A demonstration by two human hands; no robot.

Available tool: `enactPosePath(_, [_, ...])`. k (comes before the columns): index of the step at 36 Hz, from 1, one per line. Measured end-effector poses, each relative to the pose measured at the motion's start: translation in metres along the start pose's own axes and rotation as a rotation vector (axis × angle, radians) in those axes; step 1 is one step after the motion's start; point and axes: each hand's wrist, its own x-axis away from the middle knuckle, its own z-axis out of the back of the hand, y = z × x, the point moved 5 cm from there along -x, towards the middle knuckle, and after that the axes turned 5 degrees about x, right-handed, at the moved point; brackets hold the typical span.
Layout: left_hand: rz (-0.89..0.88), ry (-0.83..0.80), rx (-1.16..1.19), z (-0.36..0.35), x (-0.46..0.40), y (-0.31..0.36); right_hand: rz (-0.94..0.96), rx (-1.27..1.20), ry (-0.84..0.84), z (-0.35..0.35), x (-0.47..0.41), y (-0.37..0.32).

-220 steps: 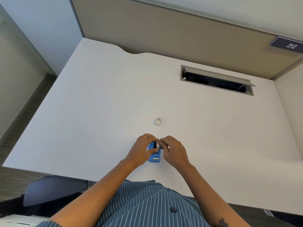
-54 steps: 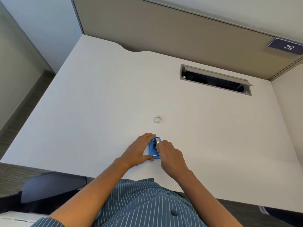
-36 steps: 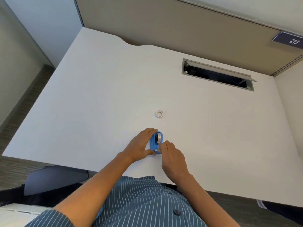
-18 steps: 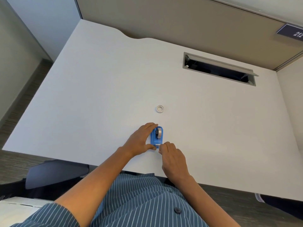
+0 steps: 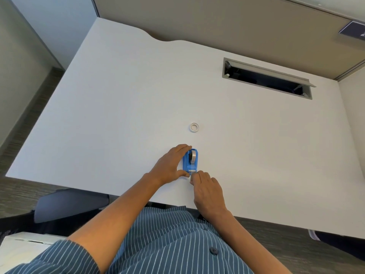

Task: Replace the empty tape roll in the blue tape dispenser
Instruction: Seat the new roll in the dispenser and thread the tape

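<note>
Right hand: fingertips curled and bunched together at the near end of the blue tape dispenser, just at its metal cutter edge. Thumb and forefinger appear pinched closed; whether a tape end sits between them cannot be told at this size. The rest of the hand lies low over the desk, knuckles up, wrist trailing back toward the body.

Left hand: spread in a wide C around the left side of the dispenser. The forefinger tip reaches the far end of the blue body; the thumb tip presses at the near left corner. The fingers bracket and steady the dispenser without wrapping it. The palm rests on the desk beside it.

Dispenser: stands upright on the white desk, near the front edge, long axis running away from the person. 1 tape roll is seated in the far half, showing a grey band and a dark centre. The cutter faces the person.

Empty core: 1 small white ring, lying flat on the desk, beyond the dispenser and clear of both hands.

Surroundings: a grey-framed cable slot with its lid raised is set into the far right of the desk. A tan partition runs behind the desk. A dark chair shows at lower left. The person wears a blue striped shirt, forearms bare.
</note>
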Motion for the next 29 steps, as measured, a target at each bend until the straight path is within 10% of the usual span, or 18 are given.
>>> enactPosePath(29, [0.047, -0.061, -0.013, 0.004, -0.001, 0.004, 0.022, 0.043, 0.031, -0.029, 0.005, 0.003])
